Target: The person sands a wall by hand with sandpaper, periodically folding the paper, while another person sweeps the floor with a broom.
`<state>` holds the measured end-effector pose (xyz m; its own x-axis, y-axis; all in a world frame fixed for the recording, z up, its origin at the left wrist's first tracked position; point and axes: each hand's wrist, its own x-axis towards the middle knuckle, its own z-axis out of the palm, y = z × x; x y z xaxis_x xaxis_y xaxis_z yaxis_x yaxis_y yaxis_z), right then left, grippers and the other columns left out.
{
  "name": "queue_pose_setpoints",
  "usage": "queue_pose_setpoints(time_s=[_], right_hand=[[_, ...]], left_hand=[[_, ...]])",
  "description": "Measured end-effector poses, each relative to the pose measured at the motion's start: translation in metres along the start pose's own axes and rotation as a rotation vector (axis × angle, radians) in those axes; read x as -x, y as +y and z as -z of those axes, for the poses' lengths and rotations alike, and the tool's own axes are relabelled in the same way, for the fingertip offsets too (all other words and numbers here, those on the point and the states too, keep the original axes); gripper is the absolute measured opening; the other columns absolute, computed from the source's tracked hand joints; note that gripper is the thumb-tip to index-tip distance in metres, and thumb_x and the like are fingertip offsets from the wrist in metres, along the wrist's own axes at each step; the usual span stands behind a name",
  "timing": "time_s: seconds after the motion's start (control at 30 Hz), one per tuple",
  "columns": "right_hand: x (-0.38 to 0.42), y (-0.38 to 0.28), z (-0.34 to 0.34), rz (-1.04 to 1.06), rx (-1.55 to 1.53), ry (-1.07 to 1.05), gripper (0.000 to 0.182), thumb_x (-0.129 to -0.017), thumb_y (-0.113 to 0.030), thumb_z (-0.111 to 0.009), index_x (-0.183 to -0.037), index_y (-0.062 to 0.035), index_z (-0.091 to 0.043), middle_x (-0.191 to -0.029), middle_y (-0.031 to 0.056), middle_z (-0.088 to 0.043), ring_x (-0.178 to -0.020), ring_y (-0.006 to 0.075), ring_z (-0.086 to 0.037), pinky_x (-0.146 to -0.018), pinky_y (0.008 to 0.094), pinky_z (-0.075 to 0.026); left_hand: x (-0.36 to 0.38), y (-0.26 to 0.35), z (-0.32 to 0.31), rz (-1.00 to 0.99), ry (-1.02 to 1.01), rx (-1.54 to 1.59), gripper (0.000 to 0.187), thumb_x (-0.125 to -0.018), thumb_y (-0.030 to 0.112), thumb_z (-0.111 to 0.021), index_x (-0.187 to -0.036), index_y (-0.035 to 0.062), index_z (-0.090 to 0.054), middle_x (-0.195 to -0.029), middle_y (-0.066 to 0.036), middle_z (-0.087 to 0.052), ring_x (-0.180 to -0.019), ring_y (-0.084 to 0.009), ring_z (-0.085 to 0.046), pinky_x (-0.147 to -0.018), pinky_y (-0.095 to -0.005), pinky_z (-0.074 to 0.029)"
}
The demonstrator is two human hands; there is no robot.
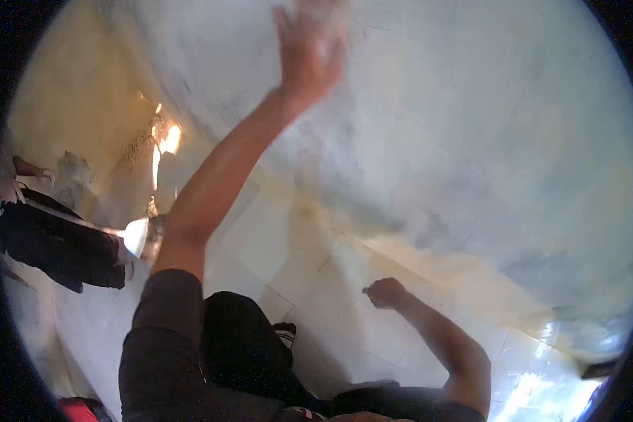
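My left hand [311, 60] is raised at the top of the head view, against or close in front of the pale, patchy wall [457, 119]. Motion blurs it and the frame's edge cuts off part of the fingers; those in sight are spread apart, and no object shows in them. Lower down, my right hand [385, 293] hangs in the air over the tiled floor, away from the wall. Its fingers are curled into a fist, and whatever may be inside is hidden.
At the left, another person in dark trousers [56, 239] is near a yellowish wall [84, 77] with a brightly lit patch [167, 141]. Pale floor tiles [316, 281] run along the wall's base. Something red [84, 409] lies at bottom left.
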<state>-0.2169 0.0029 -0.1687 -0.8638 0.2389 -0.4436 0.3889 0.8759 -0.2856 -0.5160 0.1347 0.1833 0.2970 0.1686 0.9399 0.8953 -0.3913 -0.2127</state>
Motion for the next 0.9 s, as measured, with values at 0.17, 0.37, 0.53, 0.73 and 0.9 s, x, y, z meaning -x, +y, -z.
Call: queue_pose_setpoints(time_s=[0.17, 0.37, 0.53, 0.73, 0.9], right_hand=[[0.08, -0.02, -0.065, -0.03, 0.047, -0.074, 0.035, -0.084, -0.02, -0.048, -0.116, -0.0183, -0.06, -0.089, 0.0108, -0.067, -0.082, 0.0301, -0.066, -0.068, 0.047, -0.053], [0.13, -0.005, -0.125, 0.0, 0.035, -0.087, 0.036, -0.083, -0.019, -0.049, -0.118, -0.0182, -0.059, -0.089, 0.0102, -0.067, -0.082, 0.0307, -0.065, -0.068, 0.0459, -0.053], [0.107, 0.006, -0.1, 0.019, 0.016, 0.015, 0.038, -0.082, -0.018, -0.05, -0.119, -0.0158, -0.058, -0.093, 0.0119, -0.067, -0.084, 0.0326, -0.065, -0.069, 0.0489, -0.053], [0.091, 0.031, -0.072, -0.026, 0.135, 0.131, 0.031, -0.086, -0.021, -0.051, -0.116, -0.0183, -0.06, -0.093, 0.0062, -0.067, -0.086, 0.0277, -0.065, -0.073, 0.0434, -0.052], [0.109, 0.031, -0.059, -0.06, 0.1, 0.16, 0.029, -0.086, -0.02, -0.051, -0.113, -0.0169, -0.061, -0.092, 0.0065, -0.067, -0.085, 0.0271, -0.065, -0.072, 0.043, -0.052]], left_hand=[[0.07, 0.054, 0.055, -0.364, -0.52, -0.103, 0.05, -0.084, 0.027, -0.057, -0.133, 0.0247, -0.049, -0.143, -0.001, -0.043, -0.132, -0.0191, -0.039, -0.102, -0.0723, -0.013], [-0.036, 0.057, 0.028, 0.091, 0.013, -0.214, 0.046, -0.085, 0.025, -0.055, -0.13, 0.0211, -0.051, -0.142, -0.002, -0.043, -0.131, -0.022, -0.04, -0.102, -0.0725, -0.011], [0.016, 0.137, 0.035, -0.266, -0.233, -0.077, 0.045, -0.088, 0.026, -0.053, -0.131, 0.0133, -0.05, -0.141, -0.008, -0.044, -0.132, -0.0234, -0.039, -0.103, -0.0697, -0.015], [-0.01, 0.145, 0.045, -0.034, -0.141, -0.109, 0.049, -0.091, 0.026, -0.048, -0.136, 0.0097, -0.045, -0.143, -0.012, -0.041, -0.134, -0.0304, -0.035, -0.104, -0.0705, -0.006], [-0.078, 0.146, 0.027, 0.073, 0.193, -0.063, 0.046, -0.094, 0.025, -0.043, -0.137, 0.0071, -0.044, -0.144, -0.016, -0.038, -0.135, -0.0354, -0.032, -0.104, -0.0688, -0.006]])
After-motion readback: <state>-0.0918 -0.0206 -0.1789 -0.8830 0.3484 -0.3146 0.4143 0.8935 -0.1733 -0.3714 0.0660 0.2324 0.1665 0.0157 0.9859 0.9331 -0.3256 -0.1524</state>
